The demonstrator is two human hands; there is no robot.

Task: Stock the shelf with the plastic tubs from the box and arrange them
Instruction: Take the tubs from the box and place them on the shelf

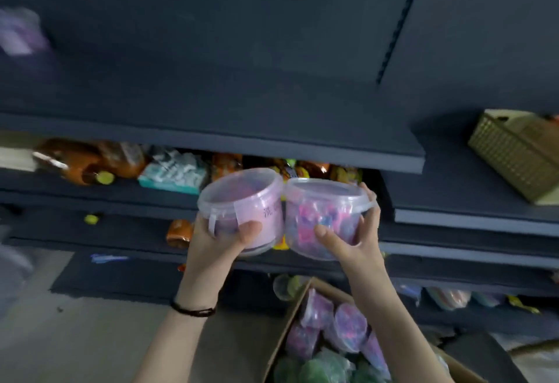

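Two tubs, touching: left tub (242, 201) gripped in our left hand (220, 240), right tub (326, 213) in our right hand (354, 240), fingers curled round each; we should set both level on the shelf (211, 101).

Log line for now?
left hand: holds purple-filled clear plastic tub; right hand: holds pink-blue-filled clear plastic tub; tubs adjacent, unshelved; brown cardboard box: more tubs

Faint purple characters are printed on the label (259, 212) of the left tub (234, 196), but they are too blurred to be read. White lettering on a teal pack (174, 174) is equally unreadable.
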